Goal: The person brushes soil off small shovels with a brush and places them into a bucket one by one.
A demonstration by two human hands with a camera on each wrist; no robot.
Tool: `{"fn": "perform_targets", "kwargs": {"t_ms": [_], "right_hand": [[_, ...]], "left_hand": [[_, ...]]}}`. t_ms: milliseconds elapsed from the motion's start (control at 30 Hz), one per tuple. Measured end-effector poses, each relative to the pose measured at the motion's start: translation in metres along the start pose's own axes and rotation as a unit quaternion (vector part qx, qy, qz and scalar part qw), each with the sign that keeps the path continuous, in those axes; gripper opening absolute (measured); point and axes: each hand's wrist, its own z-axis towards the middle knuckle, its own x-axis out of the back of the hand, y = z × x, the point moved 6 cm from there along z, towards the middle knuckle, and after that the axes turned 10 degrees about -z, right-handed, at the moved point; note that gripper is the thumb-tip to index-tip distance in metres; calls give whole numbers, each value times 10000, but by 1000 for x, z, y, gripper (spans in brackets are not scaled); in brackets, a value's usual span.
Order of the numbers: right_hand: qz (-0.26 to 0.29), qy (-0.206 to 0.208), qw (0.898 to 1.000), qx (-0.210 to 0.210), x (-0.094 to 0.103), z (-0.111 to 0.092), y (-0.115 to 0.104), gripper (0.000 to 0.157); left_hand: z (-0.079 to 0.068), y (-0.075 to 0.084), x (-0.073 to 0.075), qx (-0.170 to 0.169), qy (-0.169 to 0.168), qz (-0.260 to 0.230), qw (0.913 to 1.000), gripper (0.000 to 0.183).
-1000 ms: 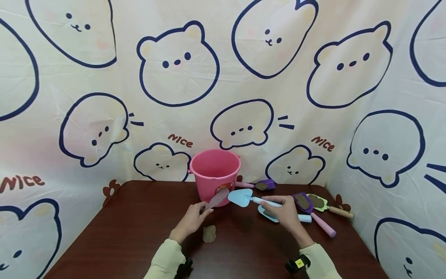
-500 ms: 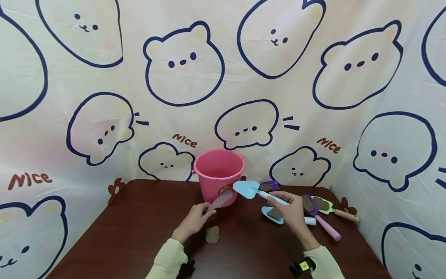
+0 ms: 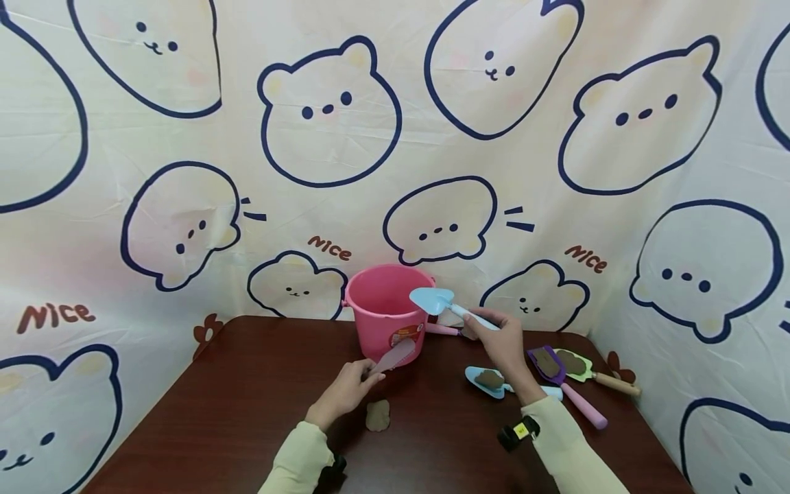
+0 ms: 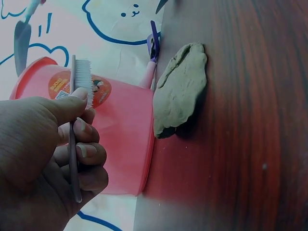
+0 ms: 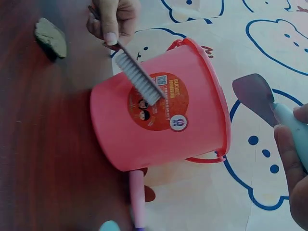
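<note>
My left hand (image 3: 341,396) grips the handle of a flat brush (image 4: 83,79) with white bristles, held in front of the pink bucket (image 3: 373,333). The bristles show in both wrist views. My right hand (image 3: 505,345) holds a light blue toy trowel (image 3: 434,300) by its handle. In the head view the trowel's blade overlaps the bucket's right rim; in the right wrist view it appears apart from the bucket, beyond its rim. A flattened greyish-brown clay-like lump (image 4: 182,89) lies on the table, near my left hand. The bucket's bottom inside is hidden.
To the right lie another blue trowel (image 3: 478,390), a purple shovel (image 3: 558,377) with a pink handle and a green shovel (image 3: 583,376) with a wooden handle, each bearing a brown lump. A pink handle (image 3: 442,329) lies beside the bucket. Patterned cloth (image 3: 321,219) surrounds the brown table (image 3: 234,412).
My right hand has raised the blue trowel from beside the bucket's wall up to its rim. My left hand with the brush stays nearly still. The head view has shifted slightly.
</note>
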Motion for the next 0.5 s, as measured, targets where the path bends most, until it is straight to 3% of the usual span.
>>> {"fn": "perform_targets", "kwargs": {"t_ms": [267, 500], "right_hand": [[-384, -255, 9989, -39, -21, 33, -14, 26], [-978, -536, 9927, 464, -46, 55, -30, 28]], "left_hand": [[1, 2, -2, 64, -86, -30, 9999, 17], [3, 3, -2, 46, -123, -95, 9999, 17]]}}
